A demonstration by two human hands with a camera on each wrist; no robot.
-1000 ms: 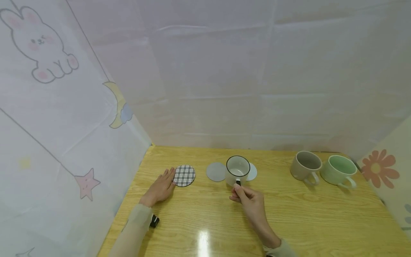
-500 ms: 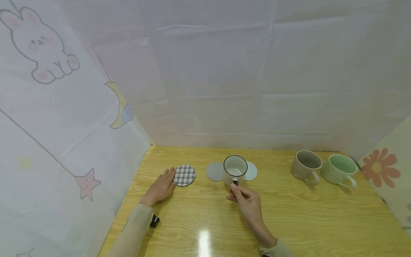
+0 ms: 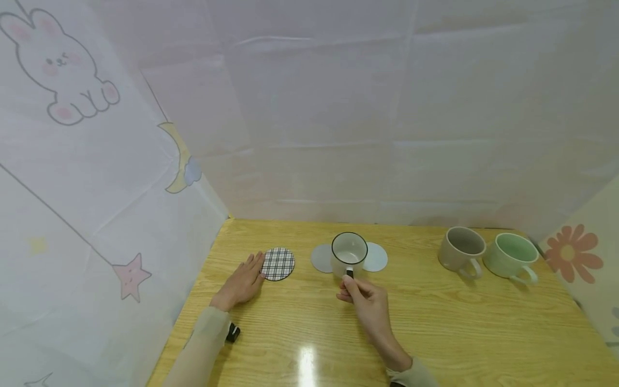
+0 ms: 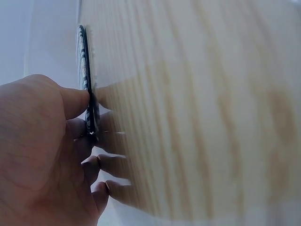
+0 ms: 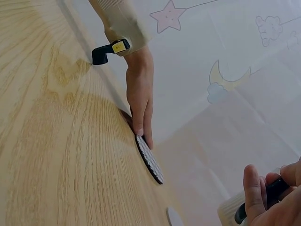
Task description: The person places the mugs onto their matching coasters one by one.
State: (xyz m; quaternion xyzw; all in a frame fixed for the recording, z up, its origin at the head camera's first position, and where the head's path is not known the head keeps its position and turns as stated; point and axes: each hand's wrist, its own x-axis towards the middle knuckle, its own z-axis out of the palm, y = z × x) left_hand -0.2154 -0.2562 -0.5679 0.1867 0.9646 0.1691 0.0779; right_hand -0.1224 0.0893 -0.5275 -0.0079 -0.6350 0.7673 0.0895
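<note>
A white mug (image 3: pixel 349 251) with a black rim and black-marked handle is upright in my right hand (image 3: pixel 369 306), which pinches the handle between thumb and fingers. In the right wrist view the mug (image 5: pixel 230 209) appears raised off the table. It partly covers a grey round coaster (image 3: pixel 321 258) and a pale white-blue round coaster (image 3: pixel 376 257) in the head view. My left hand (image 3: pixel 242 282) lies low on the table, fingers straight, thumb and fingertips touching the edge of a black-and-white plaid coaster (image 3: pixel 278 264). The left wrist view shows this coaster (image 4: pixel 86 70) edge-on.
On the right of the wooden table (image 3: pixel 435 333) stand a taupe mug (image 3: pixel 456 252) and a light green mug (image 3: pixel 510 255), side by side, handles toward me. Fabric with printed figures hangs at the back (image 3: pixel 309 161) and on both sides.
My right hand has moved left with the white mug, uncovering more of the pale coaster and covering part of the grey one. My left hand has stayed at the plaid coaster.
</note>
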